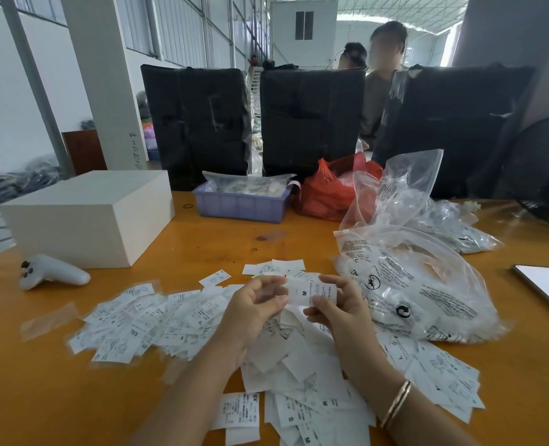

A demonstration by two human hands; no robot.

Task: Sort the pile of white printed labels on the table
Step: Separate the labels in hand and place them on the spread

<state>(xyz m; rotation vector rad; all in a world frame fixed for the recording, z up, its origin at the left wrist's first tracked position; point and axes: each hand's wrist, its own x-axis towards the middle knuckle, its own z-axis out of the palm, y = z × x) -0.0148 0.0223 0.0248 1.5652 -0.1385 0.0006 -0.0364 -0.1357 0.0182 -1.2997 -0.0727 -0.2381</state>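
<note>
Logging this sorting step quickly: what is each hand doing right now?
Left hand: fingers curled, pinching the left edge of the M label.
Right hand: pinching the same M label at its right side.

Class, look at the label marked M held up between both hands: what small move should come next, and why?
Probably set the M label, pinched by the left hand and right hand, down with other M labels. The size is already readable, and the unsorted pile on the table still mixes XXL, S and L.
</note>
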